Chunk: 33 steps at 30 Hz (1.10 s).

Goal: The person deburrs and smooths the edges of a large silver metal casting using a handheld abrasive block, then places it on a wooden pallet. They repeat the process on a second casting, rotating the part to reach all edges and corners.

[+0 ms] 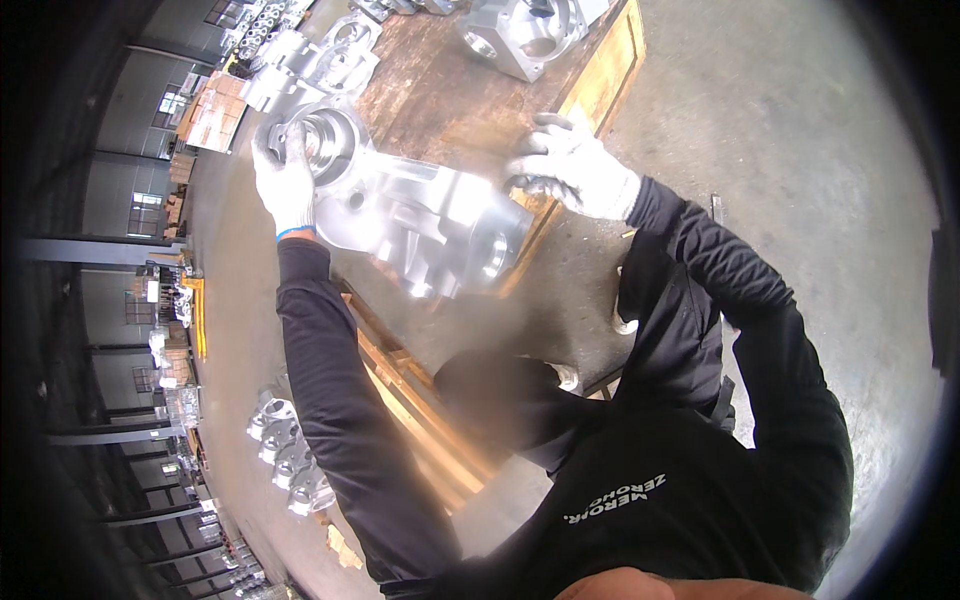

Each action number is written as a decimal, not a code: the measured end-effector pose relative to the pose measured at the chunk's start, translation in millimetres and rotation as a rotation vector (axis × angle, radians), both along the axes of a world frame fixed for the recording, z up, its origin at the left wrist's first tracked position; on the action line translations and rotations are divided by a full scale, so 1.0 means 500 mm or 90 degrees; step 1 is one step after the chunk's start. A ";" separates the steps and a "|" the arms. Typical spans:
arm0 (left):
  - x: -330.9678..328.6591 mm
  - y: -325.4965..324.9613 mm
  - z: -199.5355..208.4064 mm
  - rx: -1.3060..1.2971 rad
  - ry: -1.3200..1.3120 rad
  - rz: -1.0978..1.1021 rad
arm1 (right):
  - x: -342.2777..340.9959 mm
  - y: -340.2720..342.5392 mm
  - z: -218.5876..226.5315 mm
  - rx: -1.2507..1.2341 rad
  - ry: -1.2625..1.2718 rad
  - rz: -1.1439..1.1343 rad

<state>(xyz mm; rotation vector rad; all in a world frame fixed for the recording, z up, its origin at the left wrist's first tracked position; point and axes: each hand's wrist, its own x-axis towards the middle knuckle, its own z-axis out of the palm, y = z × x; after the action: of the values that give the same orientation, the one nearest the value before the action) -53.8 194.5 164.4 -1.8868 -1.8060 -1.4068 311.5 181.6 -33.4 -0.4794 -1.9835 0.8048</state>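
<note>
A large silvery metal casting point(420, 215) with a round, ringed opening at one end lies at the near edge of the wooden table, tilted across it. My left hand point(285, 185), in a white glove, grips the rim of that ringed end, with some fingers over the opening. Beyond the casting's other end is my right hand point(580, 170), also gloved in white. Its fingers are curled together, with a dark bit showing below them; what they hold, if anything, is too small to make out. The glare on the metal hides fine detail.
Other metal castings point(525, 35) stand on the wooden table point(420, 95), with more at its far left point(315, 65). Several castings point(290, 455) sit on the floor at lower left, near wooden beams point(415, 420). Stacked boxes point(215, 110) stand farther off.
</note>
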 end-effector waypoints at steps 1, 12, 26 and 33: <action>0.004 -0.002 0.001 -0.007 0.005 0.012 | -0.003 0.017 0.006 0.054 -0.007 0.004; 0.032 -0.016 0.010 -0.038 -0.037 0.000 | -0.038 0.082 0.021 0.380 -0.120 -0.103; 0.036 -0.011 0.004 -0.022 -0.025 0.006 | -0.065 0.081 -0.059 0.258 -0.083 0.016; 0.033 -0.005 0.003 -0.010 -0.003 0.026 | -0.045 0.096 -0.200 0.250 -0.235 0.070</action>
<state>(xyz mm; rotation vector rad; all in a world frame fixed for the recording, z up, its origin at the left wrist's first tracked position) -37.5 192.1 165.8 -1.8453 -1.8529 -1.3892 288.9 229.5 -133.4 -0.3033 -2.4569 0.3890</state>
